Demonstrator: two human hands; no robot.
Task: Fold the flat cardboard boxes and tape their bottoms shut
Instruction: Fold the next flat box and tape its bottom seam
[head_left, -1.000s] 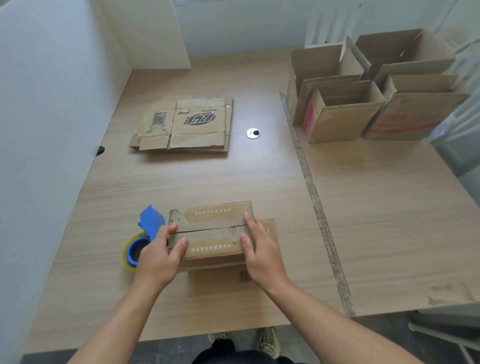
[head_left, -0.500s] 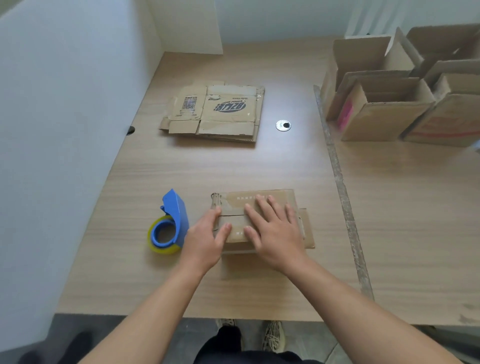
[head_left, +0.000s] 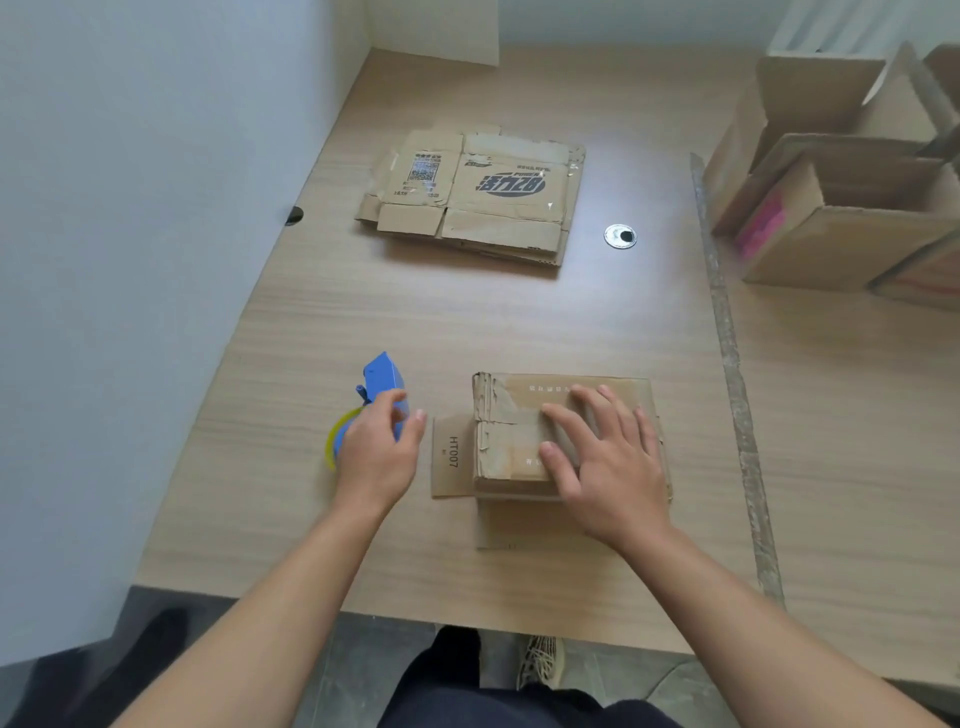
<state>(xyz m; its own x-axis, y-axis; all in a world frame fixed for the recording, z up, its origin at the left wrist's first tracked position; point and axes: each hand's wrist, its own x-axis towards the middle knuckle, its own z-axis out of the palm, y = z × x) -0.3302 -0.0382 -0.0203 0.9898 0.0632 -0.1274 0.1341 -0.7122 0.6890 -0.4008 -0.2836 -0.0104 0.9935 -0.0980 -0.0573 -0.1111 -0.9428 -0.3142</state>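
Cardboard box (head_left: 498, 441), small, brown and worn, is sitting bottom-up on the light wooden table (head_left: 467, 322) near its front edge, with its bottom flaps folded shut. The right hand (head_left: 608, 467) is lying flat on those flaps, fingers straight and spread, pressing them down. One side flap (head_left: 452, 457) (printed HT007) is sticking out to the left, flat on the table. The left hand (head_left: 376, 457) is hovering over the blue plastic tape dispenser (head_left: 382, 376) just left of the box, fingers loosely curved and thumb apart; whether it is touching the dispenser I cannot tell. Farther back, a stack of flat printed cardboard boxes (head_left: 483, 192) is lying, and assembled open cardboard boxes (head_left: 841, 208) are standing at the far right.
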